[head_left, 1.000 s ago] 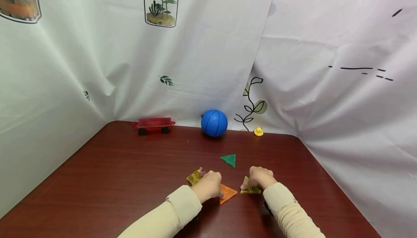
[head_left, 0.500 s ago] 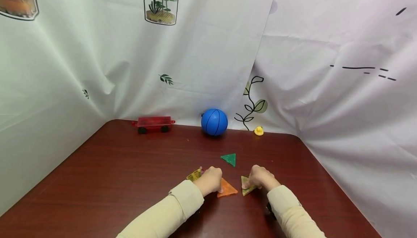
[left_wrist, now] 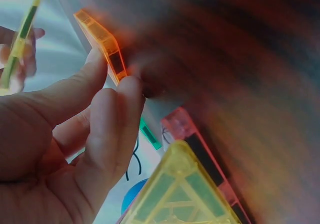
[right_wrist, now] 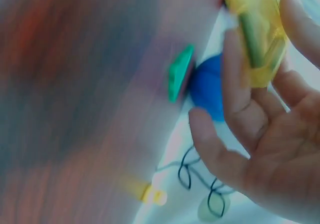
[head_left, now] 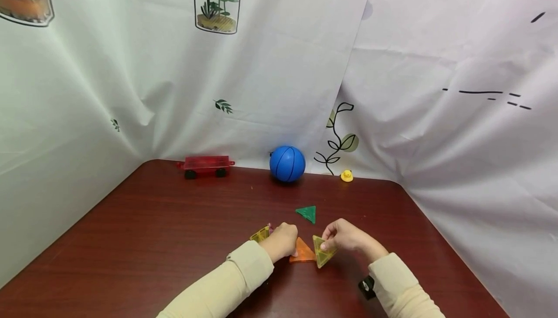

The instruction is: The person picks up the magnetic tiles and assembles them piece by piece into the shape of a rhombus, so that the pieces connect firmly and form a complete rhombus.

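In the head view, my left hand (head_left: 281,239) pinches a translucent orange triangular magnetic tile (head_left: 302,251) by its left side. Its thumb and fingertips hold the edge, as the left wrist view shows of the orange tile (left_wrist: 102,38). My right hand (head_left: 346,236) holds a yellow triangular magnetic tile (head_left: 321,254) between thumb and fingers, tilted up close beside the orange one. Whether the two tiles touch is hard to tell. Beyond my left hand are another yellow triangular tile (left_wrist: 180,194) and a pink tile (left_wrist: 187,134), partly hidden in the head view.
A green triangular tile (head_left: 307,213) lies flat beyond both hands. Along the back edge of the dark red table (head_left: 174,231) stand a red wheeled toy car base (head_left: 206,165), a blue ball (head_left: 287,164) and a yellow toy duck (head_left: 347,176). Printed white cloth surrounds the table.
My right hand has tilted the yellow tile up and brought its edge left toward the orange tile. The orange tile has turned slightly in my left hand, which has hardly moved.
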`<state>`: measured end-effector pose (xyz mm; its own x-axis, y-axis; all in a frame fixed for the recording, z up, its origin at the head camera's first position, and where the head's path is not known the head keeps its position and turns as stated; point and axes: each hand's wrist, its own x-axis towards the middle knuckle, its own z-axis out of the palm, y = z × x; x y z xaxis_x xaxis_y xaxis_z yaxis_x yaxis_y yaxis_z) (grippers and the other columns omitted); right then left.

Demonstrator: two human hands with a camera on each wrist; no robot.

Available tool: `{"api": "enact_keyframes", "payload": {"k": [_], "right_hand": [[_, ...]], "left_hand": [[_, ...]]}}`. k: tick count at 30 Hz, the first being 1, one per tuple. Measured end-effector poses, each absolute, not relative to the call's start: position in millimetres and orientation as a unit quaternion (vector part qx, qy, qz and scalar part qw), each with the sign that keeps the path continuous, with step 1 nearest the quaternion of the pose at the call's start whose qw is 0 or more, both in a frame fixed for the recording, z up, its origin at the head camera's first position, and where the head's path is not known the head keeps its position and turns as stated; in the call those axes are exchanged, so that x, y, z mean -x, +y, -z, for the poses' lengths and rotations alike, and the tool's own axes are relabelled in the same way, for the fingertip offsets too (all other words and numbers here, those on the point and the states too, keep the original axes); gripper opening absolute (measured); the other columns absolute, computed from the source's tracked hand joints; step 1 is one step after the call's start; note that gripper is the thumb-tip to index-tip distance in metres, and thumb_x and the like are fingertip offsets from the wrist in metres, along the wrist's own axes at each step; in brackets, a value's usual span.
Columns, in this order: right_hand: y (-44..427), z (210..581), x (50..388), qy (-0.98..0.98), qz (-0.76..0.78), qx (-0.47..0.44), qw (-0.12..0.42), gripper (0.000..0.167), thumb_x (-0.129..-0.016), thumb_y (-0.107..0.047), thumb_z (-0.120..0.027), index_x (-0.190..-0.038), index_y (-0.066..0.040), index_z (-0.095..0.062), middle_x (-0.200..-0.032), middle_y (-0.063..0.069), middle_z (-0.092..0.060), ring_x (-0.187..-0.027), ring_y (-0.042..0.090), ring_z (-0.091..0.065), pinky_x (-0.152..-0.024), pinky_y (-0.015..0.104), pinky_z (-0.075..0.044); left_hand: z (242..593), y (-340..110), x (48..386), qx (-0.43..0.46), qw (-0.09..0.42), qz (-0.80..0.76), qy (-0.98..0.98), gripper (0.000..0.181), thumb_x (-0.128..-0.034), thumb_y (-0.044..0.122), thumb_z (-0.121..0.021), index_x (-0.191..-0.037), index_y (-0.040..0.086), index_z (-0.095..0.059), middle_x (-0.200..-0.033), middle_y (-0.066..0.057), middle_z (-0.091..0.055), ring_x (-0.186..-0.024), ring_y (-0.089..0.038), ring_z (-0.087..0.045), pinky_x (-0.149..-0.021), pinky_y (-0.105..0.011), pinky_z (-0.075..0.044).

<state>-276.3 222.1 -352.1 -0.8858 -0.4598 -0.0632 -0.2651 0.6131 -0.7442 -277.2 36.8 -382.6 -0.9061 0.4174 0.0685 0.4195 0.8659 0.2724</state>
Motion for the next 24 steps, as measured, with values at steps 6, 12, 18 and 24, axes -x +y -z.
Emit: {"api": "enact_keyframes", "payload": {"k": [6, 12, 18, 24], "right_hand": [[209, 357, 268, 0.886, 0.396, 0.228, 0.074, 0.015, -0.068, -0.009, -0.072, -0.07, -0.001, -0.059, -0.055, -0.001, -0.048, -0.052, 0.011, -0.043, -0.045, 0.026, -0.037], [203, 364, 264, 0.898, 0.391, 0.199, 0.034, 0.019, -0.064, -0.008, -0.075, -0.069, -0.003, -0.058, -0.056, -0.002, -0.051, -0.052, 0.01, -0.046, -0.046, 0.026, -0.038], [198, 372, 260, 0.91, 0.375, 0.174, 0.012, 0.023, -0.061, -0.006, -0.076, -0.067, -0.004, -0.054, -0.055, -0.004, -0.05, -0.048, 0.009, -0.042, -0.044, 0.025, -0.035], [192, 380, 257, 0.919, 0.345, 0.191, 0.004, 0.027, -0.062, -0.01, -0.077, -0.066, -0.008, -0.05, -0.055, -0.006, -0.048, -0.049, 0.009, -0.041, -0.044, 0.024, -0.034]], "left_hand": [[383, 37, 277, 0.209, -0.003, 0.143, -0.967, 0.023, -0.0607, 0.016, -0.08, -0.061, 0.009, -0.058, -0.059, -0.002, -0.054, -0.061, -0.013, -0.055, -0.054, -0.022, -0.043], [383, 37, 277, 0.215, 0.01, 0.154, -0.964, 0.022, -0.0593, 0.013, -0.08, -0.059, 0.008, -0.058, -0.055, 0.0, -0.053, -0.055, -0.01, -0.053, -0.051, -0.021, -0.042], [382, 36, 276, 0.201, -0.012, 0.169, -0.965, 0.02, -0.0622, 0.007, -0.077, -0.057, 0.009, -0.057, -0.055, 0.0, -0.052, -0.051, -0.008, -0.047, -0.047, -0.021, -0.04], [381, 36, 276, 0.197, -0.016, 0.173, -0.965, 0.019, -0.0633, 0.004, -0.075, -0.058, 0.008, -0.057, -0.055, -0.001, -0.052, -0.051, -0.008, -0.047, -0.047, -0.022, -0.039]]}}
